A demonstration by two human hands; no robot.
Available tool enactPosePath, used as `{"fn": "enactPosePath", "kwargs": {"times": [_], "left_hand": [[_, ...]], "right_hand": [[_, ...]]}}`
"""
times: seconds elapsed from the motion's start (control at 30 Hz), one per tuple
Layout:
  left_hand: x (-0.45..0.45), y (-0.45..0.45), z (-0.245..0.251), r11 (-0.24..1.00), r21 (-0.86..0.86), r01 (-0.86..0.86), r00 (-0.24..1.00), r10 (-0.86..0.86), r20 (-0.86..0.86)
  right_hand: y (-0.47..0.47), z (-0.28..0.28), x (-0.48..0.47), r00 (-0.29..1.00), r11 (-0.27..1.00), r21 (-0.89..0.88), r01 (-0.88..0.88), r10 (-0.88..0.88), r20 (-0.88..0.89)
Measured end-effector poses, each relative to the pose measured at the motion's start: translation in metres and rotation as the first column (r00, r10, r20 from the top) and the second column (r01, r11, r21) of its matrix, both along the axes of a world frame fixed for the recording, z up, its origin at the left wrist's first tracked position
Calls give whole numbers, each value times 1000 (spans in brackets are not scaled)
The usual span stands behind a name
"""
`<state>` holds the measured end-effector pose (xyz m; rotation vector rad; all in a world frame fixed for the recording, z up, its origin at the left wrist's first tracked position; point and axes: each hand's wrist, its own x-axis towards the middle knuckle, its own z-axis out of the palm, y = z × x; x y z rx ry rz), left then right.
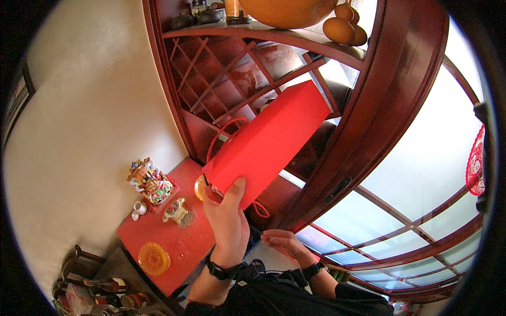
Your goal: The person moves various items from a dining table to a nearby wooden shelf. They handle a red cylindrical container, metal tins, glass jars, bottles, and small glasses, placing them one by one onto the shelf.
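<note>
A long red gift box (269,142) with twisted red cord handles (221,136) is tilted up across the middle of the view. My left hand (227,217) grips its lower end, thumb on the broad red face; the fingers behind are partly hidden. Behind the box stands a dark red wooden cabinet with a diagonal lattice rack (221,79), partly covered by the box. Lower right of the box, my right hand (286,243) holds nothing, its fingers extended and pointing left, apart from the box.
Left of my hands, a red-topped table (185,252) bears a colourful figurine (152,183), an incense burner (176,212), small white cups (139,207) and a yellow dish (154,258). Bottles (106,284) stand lower left. Gourds (346,25) sit on the upper shelf. A sliding-door frame (379,130) curves along the right.
</note>
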<state>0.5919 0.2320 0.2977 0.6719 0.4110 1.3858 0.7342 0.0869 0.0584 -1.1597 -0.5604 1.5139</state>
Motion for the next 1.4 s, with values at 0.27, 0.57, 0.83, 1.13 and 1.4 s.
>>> {"fn": "enactPosePath", "kwargs": {"times": [0.27, 0.57, 0.83, 1.13, 1.4], "left_hand": [[24, -10, 29, 989, 50, 136, 989, -139, 57], [97, 21, 40, 894, 280, 350, 906, -399, 140], [125, 41, 35, 884, 341, 321, 945, -274, -178], [151, 33, 52, 944, 330, 1, 989, 47, -137], [117, 22, 53, 970, 223, -93, 973, 136, -188]], "right_hand": [[-5, -18, 3, 998, 999, 33, 3, -1, -59], [-15, -33, 11, 998, 997, 46, 62, -61, -24], [-39, -25, 17, 991, 991, -37, 130, -129, 19], [-36, -26, 7, 995, 995, -3, 96, -96, 33], [-30, -52, -2, 989, 988, -81, 131, -125, 78]]}}
